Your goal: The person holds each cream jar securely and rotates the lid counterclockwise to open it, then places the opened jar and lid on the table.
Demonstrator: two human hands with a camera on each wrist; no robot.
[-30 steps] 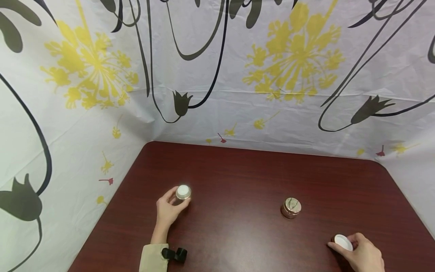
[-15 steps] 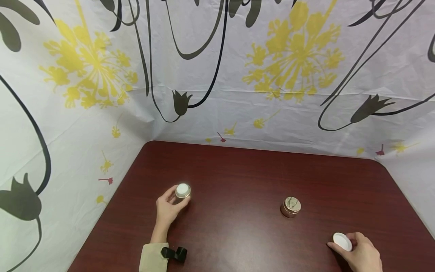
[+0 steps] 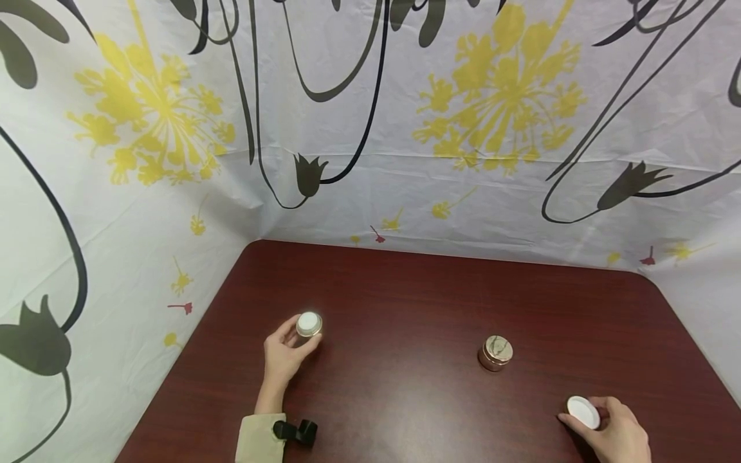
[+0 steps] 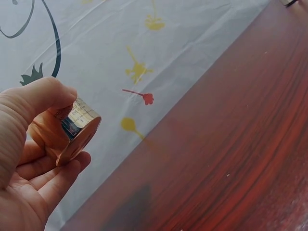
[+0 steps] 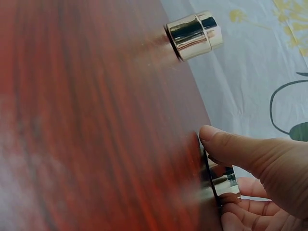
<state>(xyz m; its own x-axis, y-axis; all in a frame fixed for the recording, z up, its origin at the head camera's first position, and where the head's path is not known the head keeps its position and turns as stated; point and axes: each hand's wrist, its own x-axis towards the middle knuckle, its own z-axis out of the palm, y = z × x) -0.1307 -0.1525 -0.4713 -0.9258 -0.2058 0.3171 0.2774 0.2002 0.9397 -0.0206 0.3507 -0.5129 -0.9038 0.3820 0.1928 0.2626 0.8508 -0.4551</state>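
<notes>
On the left of the head view, my left hand (image 3: 282, 361) holds a small gold jar (image 3: 309, 324) with a white top between thumb and fingers, above the table. The left wrist view shows the jar's printed gold side (image 4: 85, 114) and its base tilted toward the camera. At lower right, my right hand (image 3: 621, 429) grips a short round gold lid (image 5: 224, 183) by its sides, its white inner face (image 3: 583, 412) turned up, close over the table. Between the hands, nearer the right one, a second gold jar (image 3: 496, 353) stands upright with its shiny lid on.
All of this is at a dark red-brown wooden table (image 3: 405, 296) with rounded back corners. White cloth (image 3: 359, 128) printed with yellow flowers and dark stems hangs behind and to the left. A black strap mount (image 3: 296, 433) sits at the left sleeve cuff.
My left hand has drifted slightly left and up with the jar. The lid in my right hand has tipped a little, showing more of its white face. The standing jar stays put.
</notes>
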